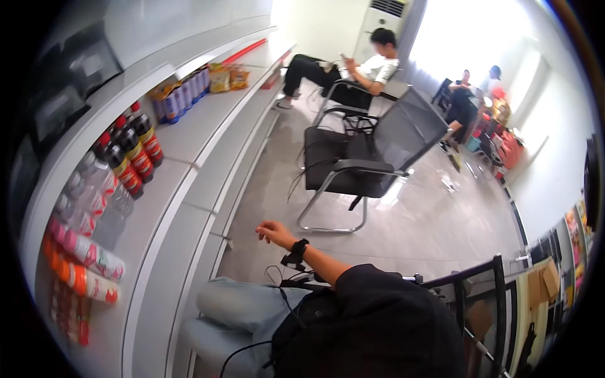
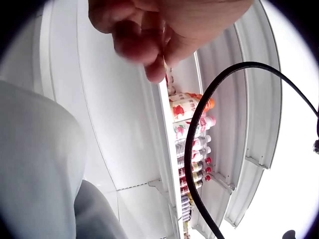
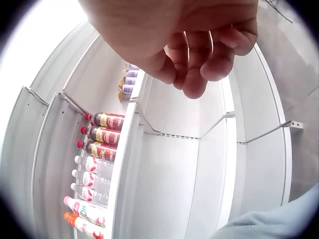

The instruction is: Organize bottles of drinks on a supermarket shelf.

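My right hand (image 1: 275, 233) hangs in the air in front of the white shelf unit (image 1: 208, 120), fingers loosely bent with nothing in them. Its wrist view shows the same relaxed fingers (image 3: 194, 87) above the shelf edge. The left hand (image 2: 164, 30) is outside the head view; in its own wrist view it hangs loosely curled, holding nothing, its fingertips overlapping the shelf's front edge. On that shelf stand dark drink bottles with red caps (image 1: 129, 154), clear bottles (image 1: 94, 192), a pink-and-white bottle (image 1: 91, 252) and an orange-capped bottle (image 1: 91, 283).
Further along the shelf are purple packs (image 1: 183, 94) and yellow packs (image 1: 228, 77). A black mesh chair (image 1: 353, 151) stands on the tiled floor, with a seated person (image 1: 372, 69) behind it. A black cable (image 2: 199, 114) loops near the left hand.
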`<state>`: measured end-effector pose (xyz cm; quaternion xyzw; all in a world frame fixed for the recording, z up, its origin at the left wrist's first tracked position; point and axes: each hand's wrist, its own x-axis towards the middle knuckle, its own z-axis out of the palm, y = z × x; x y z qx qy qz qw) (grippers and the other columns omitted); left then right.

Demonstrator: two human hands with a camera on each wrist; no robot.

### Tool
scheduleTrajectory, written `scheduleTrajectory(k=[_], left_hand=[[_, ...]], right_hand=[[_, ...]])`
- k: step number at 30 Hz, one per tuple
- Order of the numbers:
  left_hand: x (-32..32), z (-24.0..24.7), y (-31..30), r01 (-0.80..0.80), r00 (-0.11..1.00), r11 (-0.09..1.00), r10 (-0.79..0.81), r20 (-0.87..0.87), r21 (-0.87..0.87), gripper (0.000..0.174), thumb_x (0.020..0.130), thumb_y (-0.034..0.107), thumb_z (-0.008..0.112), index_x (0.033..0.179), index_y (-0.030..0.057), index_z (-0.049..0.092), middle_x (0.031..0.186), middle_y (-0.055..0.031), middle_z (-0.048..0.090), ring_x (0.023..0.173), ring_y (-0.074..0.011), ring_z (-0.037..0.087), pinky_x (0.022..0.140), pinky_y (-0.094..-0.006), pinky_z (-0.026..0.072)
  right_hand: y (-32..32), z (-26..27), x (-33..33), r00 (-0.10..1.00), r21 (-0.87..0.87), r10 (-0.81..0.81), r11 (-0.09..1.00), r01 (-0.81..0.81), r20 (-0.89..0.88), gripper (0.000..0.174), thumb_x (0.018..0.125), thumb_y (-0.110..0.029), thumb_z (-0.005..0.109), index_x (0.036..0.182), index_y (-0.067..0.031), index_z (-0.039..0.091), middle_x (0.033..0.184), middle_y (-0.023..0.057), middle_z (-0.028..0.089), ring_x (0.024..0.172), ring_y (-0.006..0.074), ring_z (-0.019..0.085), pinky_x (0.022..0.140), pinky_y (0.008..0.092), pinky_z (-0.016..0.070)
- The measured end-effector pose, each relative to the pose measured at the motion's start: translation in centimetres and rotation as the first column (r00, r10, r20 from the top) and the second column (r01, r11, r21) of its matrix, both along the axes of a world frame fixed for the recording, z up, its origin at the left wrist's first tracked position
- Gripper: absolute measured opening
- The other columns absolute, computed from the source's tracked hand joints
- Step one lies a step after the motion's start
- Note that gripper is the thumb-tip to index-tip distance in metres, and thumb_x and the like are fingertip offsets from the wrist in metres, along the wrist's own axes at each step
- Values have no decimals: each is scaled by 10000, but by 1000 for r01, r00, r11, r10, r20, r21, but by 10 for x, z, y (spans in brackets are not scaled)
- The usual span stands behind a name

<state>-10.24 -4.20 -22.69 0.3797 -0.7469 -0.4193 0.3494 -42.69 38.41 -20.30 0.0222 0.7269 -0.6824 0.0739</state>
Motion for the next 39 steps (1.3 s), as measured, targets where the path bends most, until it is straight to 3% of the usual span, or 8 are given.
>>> scheduleTrajectory(k=[5,8,9,19,23,35,38,39], left_hand=[[7,36,29,-263,964,962,259,54,76,276,966,164,572,1203,23,568,739,-30,538,581,-105,485,505,-252,384],[21,33,33,-15,969,966,77,-233,256,283,948,131,586,1203,14,555,775,-47,574,603,-106,520,483,-236,382],[18,30,37,-38,965,963,105,-239,267,285,939,121,593,1200,13,552,782,-54,585,586,-100,522,465,-230,388],[-2,50,56,110,980,956,-59,-189,271,252,906,44,611,1155,19,588,751,-49,624,503,-67,513,443,-207,406],[0,49,55,111,990,981,-94,-109,160,221,897,30,623,1118,15,616,755,-47,651,593,-77,570,548,-218,450],[2,51,54,127,990,982,-117,-80,142,212,889,56,628,1096,13,617,774,-55,646,689,-100,614,602,-230,479],[-7,67,61,138,986,930,-98,-132,341,220,881,49,629,1096,3,636,758,-73,671,642,-101,622,569,-221,456],[-6,63,60,148,987,948,-124,-99,283,225,890,56,619,1107,3,633,756,-70,659,652,-105,616,579,-227,459]], right_hand=[[-6,-14,-13,998,9,53,999,-53,39,269,985,-258,536,1037,-31,671,832,38,672,675,99,571,600,237,464],[-19,19,-11,995,28,77,996,-79,68,257,975,-273,557,1020,-39,653,796,30,656,652,80,547,555,211,410],[-20,31,-11,995,37,80,996,-82,62,244,971,-271,563,1015,-45,645,794,27,654,643,72,540,539,200,386],[-14,50,-5,998,-100,53,994,-51,16,189,956,-245,584,998,-68,633,822,11,645,619,53,526,523,189,338],[-17,53,-1,995,-246,73,968,-55,65,185,961,-233,569,990,-58,622,805,14,620,599,59,499,524,201,335],[-22,55,2,993,-261,77,964,-50,93,168,965,-224,555,978,-69,618,802,9,625,601,56,519,525,196,345],[-21,57,2,993,-270,77,962,-48,95,167,962,-218,552,978,-65,616,793,10,623,593,59,509,524,201,343],[-21,57,3,993,-277,70,960,-40,100,166,962,-218,555,978,-65,616,790,10,622,591,61,506,523,202,342]])
